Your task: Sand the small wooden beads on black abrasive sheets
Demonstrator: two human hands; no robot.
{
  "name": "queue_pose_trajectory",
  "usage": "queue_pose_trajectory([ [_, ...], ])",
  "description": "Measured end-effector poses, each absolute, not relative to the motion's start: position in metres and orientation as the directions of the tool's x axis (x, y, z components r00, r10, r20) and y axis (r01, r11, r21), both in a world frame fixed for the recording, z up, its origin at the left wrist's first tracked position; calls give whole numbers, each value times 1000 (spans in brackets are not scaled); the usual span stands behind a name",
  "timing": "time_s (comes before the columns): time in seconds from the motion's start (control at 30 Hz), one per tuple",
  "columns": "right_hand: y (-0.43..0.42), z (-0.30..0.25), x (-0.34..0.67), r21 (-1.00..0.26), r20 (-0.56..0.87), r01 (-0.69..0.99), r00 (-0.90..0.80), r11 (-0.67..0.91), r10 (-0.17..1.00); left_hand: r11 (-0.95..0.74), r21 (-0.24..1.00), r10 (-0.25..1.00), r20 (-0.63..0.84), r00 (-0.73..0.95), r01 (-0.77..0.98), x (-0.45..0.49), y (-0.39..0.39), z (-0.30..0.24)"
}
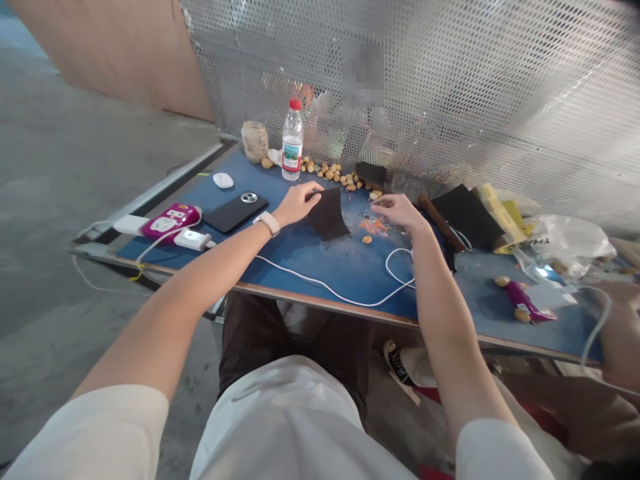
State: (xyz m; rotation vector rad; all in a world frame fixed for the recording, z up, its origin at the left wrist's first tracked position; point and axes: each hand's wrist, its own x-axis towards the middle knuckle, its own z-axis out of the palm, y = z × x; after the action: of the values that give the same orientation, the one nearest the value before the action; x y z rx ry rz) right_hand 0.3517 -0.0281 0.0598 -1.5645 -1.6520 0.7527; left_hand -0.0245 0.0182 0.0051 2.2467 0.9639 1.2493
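My left hand (299, 202) is closed on the top edge of a dark sheet of sandpaper (329, 213) that lies on the blue table (320, 260). A pale watch sits on that wrist. My right hand (396, 210) hovers just right of the sheet, fingers pinched together near an orange patch of dust (374, 226); whatever they hold is too small to name. One small tan nut (367, 239) lies beside the patch. A row of similar nuts (336, 175) runs along the back of the table.
A water bottle (292, 141) and a jar (255, 141) stand at the back. A black phone (235, 211), white mouse (223, 180), pink power strip (170, 221) and white cable (350, 297) lie left and front. More dark sheets (467, 215), a plastic bag (567, 243) and another person's arm (620, 333) are at right.
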Motion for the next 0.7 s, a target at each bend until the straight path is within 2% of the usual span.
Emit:
queue_pose_trajectory([
  [0.03, -36, 65, 353, -730, 1, 679, -117, 81, 993, -689, 619, 724, 575, 381, 377, -24, 17, 6],
  [0.1, -51, 73, 354, -592, -256, 800, -296, 93, 920, -694, 619, 718, 556, 419, 368, -24, 14, 6],
  [0.17, -63, 74, 352, -571, -335, 808, -395, 149, 855, -697, 630, 707, 523, 477, 342, -23, 11, 6],
  [0.27, -75, 66, 350, -634, -230, 737, -471, 236, 852, -702, 647, 678, 476, 561, 298, -18, 8, 4],
  [0.4, -78, 53, 351, -637, 12, 700, -410, 323, 912, -701, 660, 656, 445, 609, 272, -9, 5, 0],
  [0.53, -75, 43, 336, -578, 235, 688, -375, 439, 897, -719, 640, 629, 434, 645, 270, -6, 4, 1],
  [0.7, -80, 36, 300, -444, 305, 682, -495, 582, 813, -754, 577, 600, 409, 688, 314, -9, 4, 7],
])
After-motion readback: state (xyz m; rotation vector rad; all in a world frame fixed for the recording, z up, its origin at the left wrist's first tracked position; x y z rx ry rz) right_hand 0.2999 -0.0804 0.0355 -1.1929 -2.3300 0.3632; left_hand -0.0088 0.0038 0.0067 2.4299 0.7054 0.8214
